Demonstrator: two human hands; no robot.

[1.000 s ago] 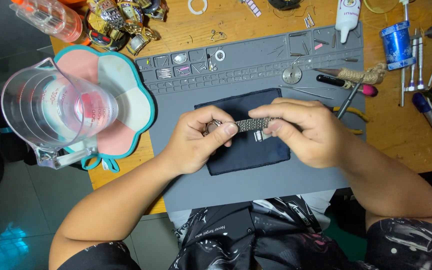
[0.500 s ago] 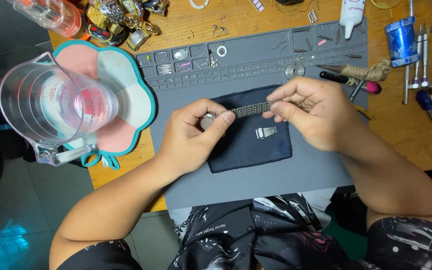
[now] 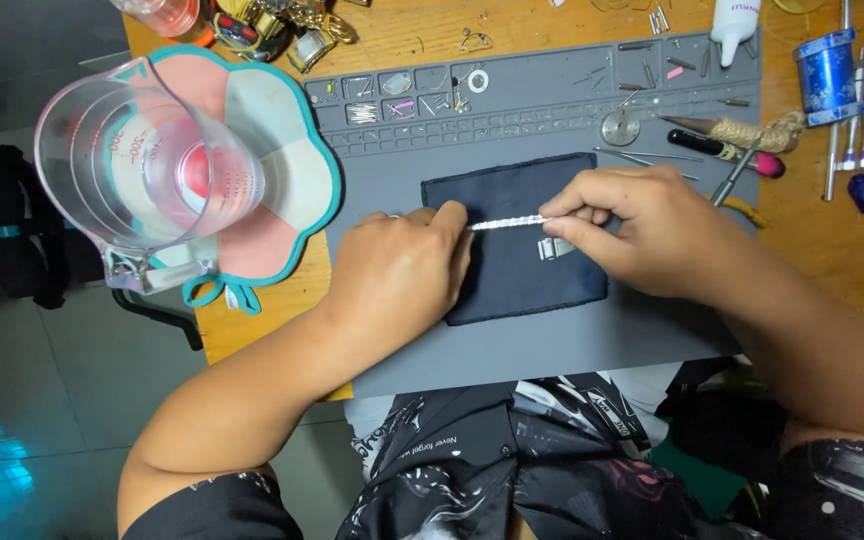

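Metal watch band (image 3: 508, 222) — both hands

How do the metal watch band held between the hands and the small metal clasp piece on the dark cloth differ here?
The metal watch band is long and thin, stretched level between the left hand and the right hand; the clasp piece is short and blocky. The band is gripped at both ends and seems lifted off the dark cloth, while the clasp piece lies on it, just under the right hand's fingers. Both are silvery metal.
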